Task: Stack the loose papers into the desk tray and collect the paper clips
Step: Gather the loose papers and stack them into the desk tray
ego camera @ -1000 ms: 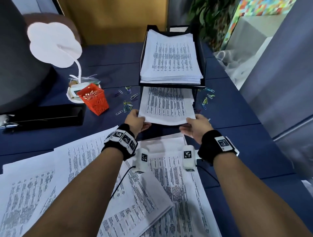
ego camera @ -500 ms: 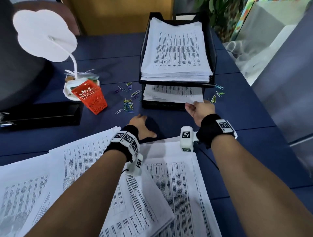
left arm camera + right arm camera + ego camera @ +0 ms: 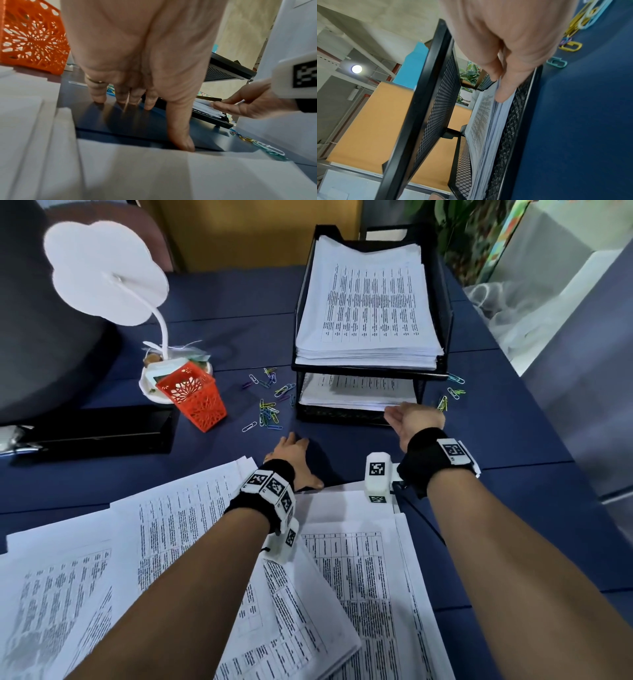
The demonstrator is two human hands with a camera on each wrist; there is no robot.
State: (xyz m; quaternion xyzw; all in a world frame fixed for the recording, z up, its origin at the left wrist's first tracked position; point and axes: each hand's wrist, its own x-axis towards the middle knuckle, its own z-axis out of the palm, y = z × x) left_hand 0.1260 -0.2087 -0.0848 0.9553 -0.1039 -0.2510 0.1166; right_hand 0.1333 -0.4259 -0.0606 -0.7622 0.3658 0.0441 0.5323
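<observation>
A black two-tier desk tray (image 3: 445,302) holds a thick paper stack (image 3: 370,302) on top and a thinner stack (image 3: 356,392) in the lower tier. My right hand (image 3: 400,414) presses straight fingers against the front edge of that lower stack (image 3: 488,135), thumb on the edge. My left hand (image 3: 301,460) lies flat on the blue table, fingers spread (image 3: 169,125), holding nothing. Loose printed papers (image 3: 191,525) spread under my forearms. Several coloured paper clips (image 3: 270,405) lie left of the tray, and more clips (image 3: 452,393) lie to its right.
An orange lattice basket (image 3: 193,398) stands left of the clips, in front of a white flower-shaped lamp (image 3: 102,275). A long black box (image 3: 102,433) lies at the left. A dark chair back fills the far left; the table's right edge runs close to the tray.
Both hands pushed a sheaf of papers into the lower tier. My left hand let go and came down flat on the table; the right hand stayed at the stack's front edge.
</observation>
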